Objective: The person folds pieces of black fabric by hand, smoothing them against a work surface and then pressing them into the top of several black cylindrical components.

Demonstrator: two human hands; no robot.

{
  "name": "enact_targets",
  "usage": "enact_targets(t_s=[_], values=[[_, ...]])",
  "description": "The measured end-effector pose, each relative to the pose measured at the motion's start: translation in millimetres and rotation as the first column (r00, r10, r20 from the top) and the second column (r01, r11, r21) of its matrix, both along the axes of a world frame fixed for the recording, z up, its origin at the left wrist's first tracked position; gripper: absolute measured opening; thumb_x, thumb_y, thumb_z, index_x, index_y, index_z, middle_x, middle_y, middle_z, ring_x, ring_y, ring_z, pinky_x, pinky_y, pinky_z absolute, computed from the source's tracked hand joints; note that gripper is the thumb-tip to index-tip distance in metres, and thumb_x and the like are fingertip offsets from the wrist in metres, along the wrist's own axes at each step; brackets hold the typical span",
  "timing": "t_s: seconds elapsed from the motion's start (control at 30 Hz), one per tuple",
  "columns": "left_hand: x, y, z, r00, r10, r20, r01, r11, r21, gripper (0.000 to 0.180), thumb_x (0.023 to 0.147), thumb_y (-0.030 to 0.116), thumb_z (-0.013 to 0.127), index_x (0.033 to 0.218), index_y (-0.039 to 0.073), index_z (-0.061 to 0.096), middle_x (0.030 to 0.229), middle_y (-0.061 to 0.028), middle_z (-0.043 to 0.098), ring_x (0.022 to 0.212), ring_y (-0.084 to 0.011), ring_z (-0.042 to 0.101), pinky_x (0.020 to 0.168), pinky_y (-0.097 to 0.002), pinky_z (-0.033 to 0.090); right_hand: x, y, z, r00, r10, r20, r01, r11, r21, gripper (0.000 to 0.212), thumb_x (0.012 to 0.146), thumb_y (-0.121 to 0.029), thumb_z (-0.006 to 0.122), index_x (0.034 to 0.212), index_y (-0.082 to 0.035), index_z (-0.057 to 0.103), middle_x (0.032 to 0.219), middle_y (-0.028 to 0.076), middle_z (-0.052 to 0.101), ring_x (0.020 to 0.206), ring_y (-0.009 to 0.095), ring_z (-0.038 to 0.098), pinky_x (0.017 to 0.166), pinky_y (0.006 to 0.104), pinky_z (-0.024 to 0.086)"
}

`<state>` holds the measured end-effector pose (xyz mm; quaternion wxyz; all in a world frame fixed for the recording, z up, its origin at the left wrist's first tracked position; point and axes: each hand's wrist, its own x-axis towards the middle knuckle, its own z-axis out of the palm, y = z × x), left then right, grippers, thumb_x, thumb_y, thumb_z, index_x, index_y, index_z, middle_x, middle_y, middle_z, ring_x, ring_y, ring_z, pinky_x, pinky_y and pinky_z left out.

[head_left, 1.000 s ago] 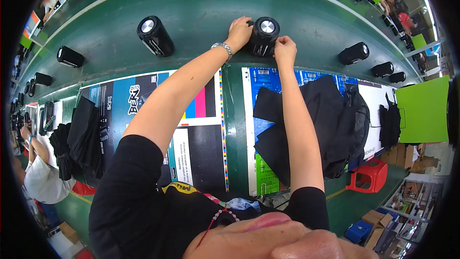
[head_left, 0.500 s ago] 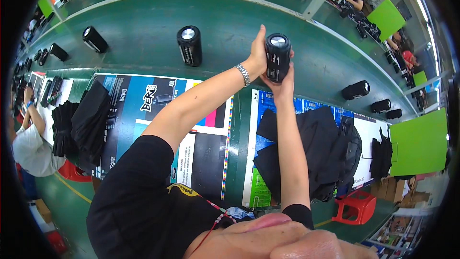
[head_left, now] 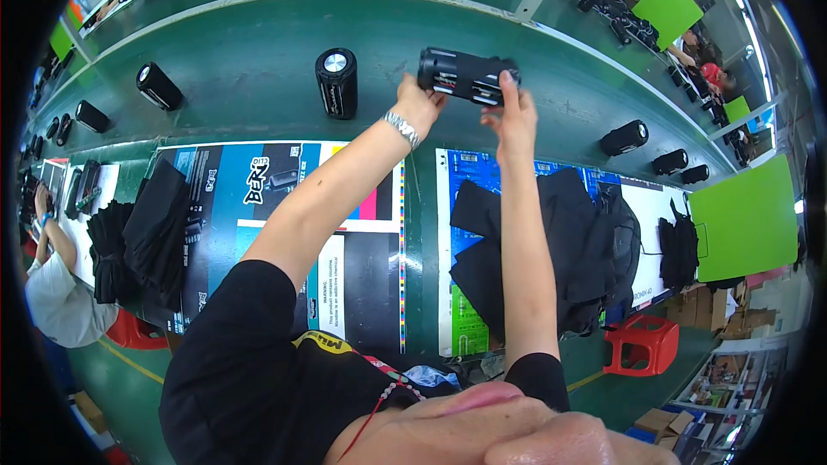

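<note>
A black cylindrical portable speaker (head_left: 465,77) lies sideways in the air between my hands, over the green line surface. My left hand (head_left: 419,103) is closed at its left end, with the fingers partly hidden beneath it. At the right end my right hand (head_left: 515,114) grips it, the thumb against its side and other fingers curled below. Just left of my hands a similar speaker (head_left: 337,82) stands upright, its silver round top showing. Below my right forearm is a pile of black cloth bags (head_left: 564,250) on the worktable.
More black speakers stand along the green surface (head_left: 250,69), one at the left (head_left: 159,86) and one at the right (head_left: 624,138). Printed sheets (head_left: 276,224) cover the table, with folded black bags (head_left: 159,224) at left. A red stool (head_left: 642,344) and green panel (head_left: 745,220) are at right. Co-workers sit nearby.
The speaker has gone from upright to lying sideways and shifted slightly left. My left hand has moved left and down to its left end; my right hand has turned at the other end.
</note>
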<state>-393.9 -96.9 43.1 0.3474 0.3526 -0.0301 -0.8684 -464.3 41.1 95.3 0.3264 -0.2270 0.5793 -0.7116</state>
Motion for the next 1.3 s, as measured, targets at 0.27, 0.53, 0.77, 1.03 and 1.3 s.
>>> enact_targets(t_s=[0.27,0.53,0.77,1.03,1.3], values=[[10,18,33,0.966,0.017,0.257,0.178,0.678,-0.714,0.043,0.095,0.04,0.05,0.119,0.005,0.059,0.114,-0.0072,0.063,0.106,-0.0148,0.056,0.091,-0.0293,0.041,-21,-3,-8,0.325,-0.127,-0.937,0.35,0.937,-0.006,0.058,0.061,-0.038,0.084,0.099,-0.004,0.058,0.099,0.012,0.059,0.087,0.031,0.062,0.072,0.0415,0.05],[-37,-40,63,0.587,-0.021,0.809,0.787,-0.216,-0.577,0.036,0.085,0.03,0.067,0.102,-0.001,0.069,0.087,-0.0069,0.068,0.076,-0.0135,0.059,0.067,-0.0286,0.047,-33,-22,-31,0.451,-0.118,-0.885,0.199,0.98,-0.029,0.075,0.058,-0.042,0.087,0.113,-0.005,0.052,0.108,0.019,0.054,0.104,0.035,0.056,0.087,0.0397,0.048],[-38,-28,90,0.726,0.367,0.582,0.685,-0.462,-0.564,0.03,0.083,0.028,0.069,0.085,-0.001,0.068,0.063,-0.0061,0.061,0.056,-0.0112,0.051,0.051,-0.0277,0.041,-53,-30,-62,0.853,-0.084,-0.514,0.11,0.994,0.02,0.09,0.055,-0.041,0.089,0.115,0.01,0.044,0.105,0.021,0.061,0.093,0.025,0.063,0.082,0.0322,0.05],[-26,1,74,0.914,0.323,0.246,0.348,-0.313,-0.883,0.027,0.087,0.029,0.063,0.093,0.003,0.068,0.082,-0.0076,0.066,0.063,-0.0136,0.056,0.059,-0.0272,0.045,-72,-17,-32,0.884,0.148,-0.443,-0.062,0.977,0.203,0.084,0.07,-0.04,0.081,0.124,0.011,0.04,0.111,0.018,0.059,0.102,0.019,0.06,0.088,0.027,0.046],[-78,-8,33,0.976,-0.216,0.008,0.161,0.703,-0.692,0.059,0.1,0.047,0.031,0.109,-0.004,0.06,0.093,-0.0119,0.068,0.085,-0.0181,0.061,0.081,-0.0289,0.047,-89,-79,-25,0.979,-0.142,0.144,0.168,0.969,-0.183,0.082,0.093,-0.066,0.029,0.128,0.007,0.043,0.116,0.016,0.06,0.116,0.025,0.052,0.103,0.0368,0.035]])
